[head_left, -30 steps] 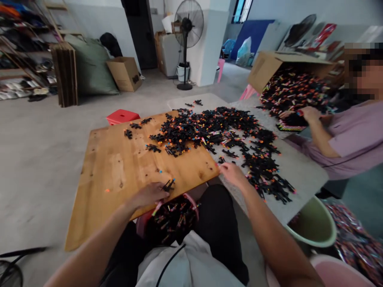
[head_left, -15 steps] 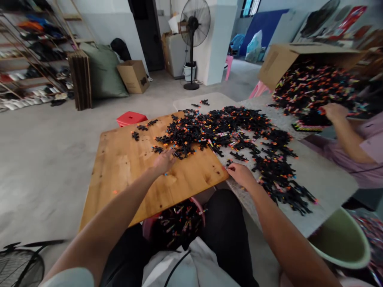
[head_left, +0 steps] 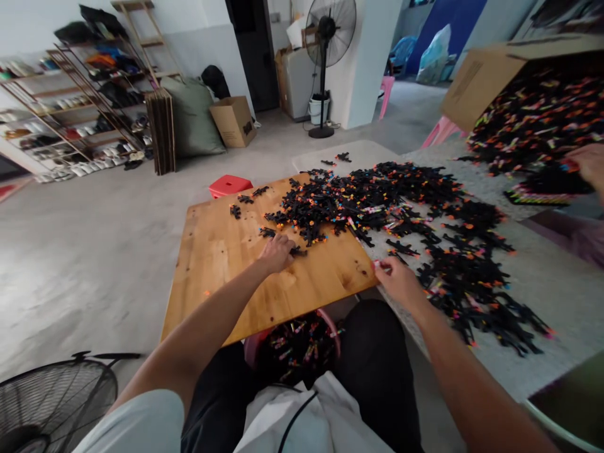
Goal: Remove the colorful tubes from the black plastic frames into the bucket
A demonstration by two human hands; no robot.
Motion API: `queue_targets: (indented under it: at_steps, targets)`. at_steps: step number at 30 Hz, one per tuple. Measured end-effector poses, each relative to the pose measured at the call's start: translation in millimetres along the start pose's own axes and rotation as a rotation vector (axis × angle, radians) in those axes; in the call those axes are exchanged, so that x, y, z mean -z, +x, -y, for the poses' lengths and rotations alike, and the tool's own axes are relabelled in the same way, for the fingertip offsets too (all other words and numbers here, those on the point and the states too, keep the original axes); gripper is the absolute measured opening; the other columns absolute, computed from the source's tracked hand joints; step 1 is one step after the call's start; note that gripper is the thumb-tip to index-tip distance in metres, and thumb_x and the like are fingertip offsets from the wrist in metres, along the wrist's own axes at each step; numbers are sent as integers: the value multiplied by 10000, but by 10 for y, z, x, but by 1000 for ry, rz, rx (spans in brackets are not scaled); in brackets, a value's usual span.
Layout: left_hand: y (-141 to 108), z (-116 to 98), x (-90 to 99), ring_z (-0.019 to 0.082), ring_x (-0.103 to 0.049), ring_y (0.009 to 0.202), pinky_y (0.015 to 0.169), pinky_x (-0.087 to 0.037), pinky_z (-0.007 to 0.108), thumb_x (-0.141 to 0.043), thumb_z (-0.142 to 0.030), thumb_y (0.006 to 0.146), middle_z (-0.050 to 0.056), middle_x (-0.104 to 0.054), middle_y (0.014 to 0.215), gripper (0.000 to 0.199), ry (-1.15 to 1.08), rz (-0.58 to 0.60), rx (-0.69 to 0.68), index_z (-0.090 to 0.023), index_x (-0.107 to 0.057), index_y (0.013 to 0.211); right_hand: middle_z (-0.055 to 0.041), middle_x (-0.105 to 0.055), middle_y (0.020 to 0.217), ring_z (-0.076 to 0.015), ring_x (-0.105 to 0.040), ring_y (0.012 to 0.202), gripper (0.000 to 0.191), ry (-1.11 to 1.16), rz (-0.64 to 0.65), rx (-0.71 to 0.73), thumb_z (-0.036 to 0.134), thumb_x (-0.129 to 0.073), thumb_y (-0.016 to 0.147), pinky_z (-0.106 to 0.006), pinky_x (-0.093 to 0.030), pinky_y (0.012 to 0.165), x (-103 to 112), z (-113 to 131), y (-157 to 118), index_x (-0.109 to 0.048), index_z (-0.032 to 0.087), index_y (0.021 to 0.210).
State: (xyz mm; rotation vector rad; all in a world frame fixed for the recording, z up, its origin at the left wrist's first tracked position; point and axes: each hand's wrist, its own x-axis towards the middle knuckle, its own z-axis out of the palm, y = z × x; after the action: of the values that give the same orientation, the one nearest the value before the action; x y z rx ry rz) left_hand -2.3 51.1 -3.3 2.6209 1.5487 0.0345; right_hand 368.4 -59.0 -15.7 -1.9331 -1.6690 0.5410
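Note:
My left hand [head_left: 277,254] is over the wooden board, fingers closed around a small black toy gun [head_left: 298,251] whose end sticks out past the fingertips. Another toy gun [head_left: 268,232] lies just beyond that hand. At the board's right corner, my right hand [head_left: 399,280] pinches a small pink-and-white piece [head_left: 376,265], mostly covered by the fingers. A wide pile of black toy guns [head_left: 349,195] with orange, blue and yellow tips spreads across the wooden board [head_left: 226,264] and the grey table [head_left: 542,264].
A pink tub [head_left: 333,324] of toy parts stands between my knees. At right, a cardboard box [head_left: 476,82] spills more toys near a co-worker's hand [head_left: 589,165]. A red stool [head_left: 230,185] sits behind the board, and a fan [head_left: 56,402] is at lower left.
My left hand has drawn back slightly from the pile's edge with a toy gun in its fingers. The right hand stays by the board's corner. The view has turned left.

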Motion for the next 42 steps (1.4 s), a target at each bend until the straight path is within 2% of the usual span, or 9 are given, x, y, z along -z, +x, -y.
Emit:
queue_targets:
  at_steps: [5, 10, 13, 18, 20, 24, 31, 35, 42]
  targets:
    - [-420, -175, -57, 284, -528, 1145, 992, -475, 422, -576, -234, 888, 126, -605, 1182, 317, -85, -2, -27, -189, -694, 1179, -70, -774, 957, -220, -737, 892, 194, 365, 185, 127, 400, -563, 950, -307, -536, 785, -520, 612, -248, -622, 223, 1005]
    - [-641, -339, -7, 311, -520, 1176, 986, -473, 451, -631, -313, 869, 140, -584, 1238, 296, -84, -1, -27, -184, -678, 1131, -78, -775, 940, -228, -742, 883, 152, 328, 202, 121, 370, -564, 966, -316, -538, 790, -936, 1054, -314, -612, 226, 972]
    - [-669, -391, 54, 323, -538, 1196, 1031, -450, 458, -650, -337, 866, 155, -618, 1221, 266, -108, 27, -30, -176, -655, 1078, -63, -772, 912, -184, -719, 701, 154, 351, 256, 75, 368, -564, 974, -293, -529, 705, -1014, 1196, -287, -612, 224, 999]
    - [-690, -478, 88, 289, -667, 981, 899, -514, 399, -582, -245, 896, 132, -713, 999, 359, -191, 62, 77, -159, -593, 1244, -9, -709, 725, -138, -618, 502, 260, 570, 350, -12, 440, -586, 954, -230, -448, 475, -1082, 1227, -254, -613, 207, 1067]
    - [-701, -504, 94, 277, -692, 940, 852, -531, 375, -574, -220, 893, 121, -739, 1007, 443, -240, 70, 89, -165, -560, 1333, 7, -684, 703, -131, -599, 485, 321, 675, 366, -13, 494, -589, 935, -216, -422, 429, -1105, 1180, -255, -611, 201, 1066]
    - [-719, -536, 122, 219, -707, 988, 862, -543, 308, -574, -190, 874, 75, -753, 1150, 382, -414, 74, 53, -205, -657, 1246, 35, -648, 679, -118, -569, 494, 381, 795, 405, 22, 563, -612, 900, -204, -427, 428, -1053, 1098, -272, -615, 207, 1036]
    - [-842, -651, 276, 160, -673, 855, 783, -525, 247, -685, -356, 875, 36, -761, 998, 365, -900, 16, -80, -179, -727, 1191, 41, -592, 644, -111, -486, 483, 434, 820, 376, 67, 591, -659, 876, -230, -419, 437, -756, 1137, -327, -708, 192, 1037]
    - [-905, -702, 400, 143, -643, 795, 705, -478, 217, -680, -479, 914, 23, -754, 911, 387, -895, 3, -83, -181, -769, 1145, 39, -571, 618, -122, -493, 490, 427, 841, 401, 66, 567, -682, 865, -241, -432, 450, -669, 1153, -371, -742, 188, 1050]
    - [-898, -664, 459, 139, -612, 708, 647, -434, 212, -640, -494, 936, 1, -718, 773, 333, -731, 83, -174, -206, -792, 1008, 22, -567, 600, -130, -497, 492, 429, 828, 428, 79, 578, -674, 871, -248, -428, 451, -622, 1176, -415, -757, 179, 1005]
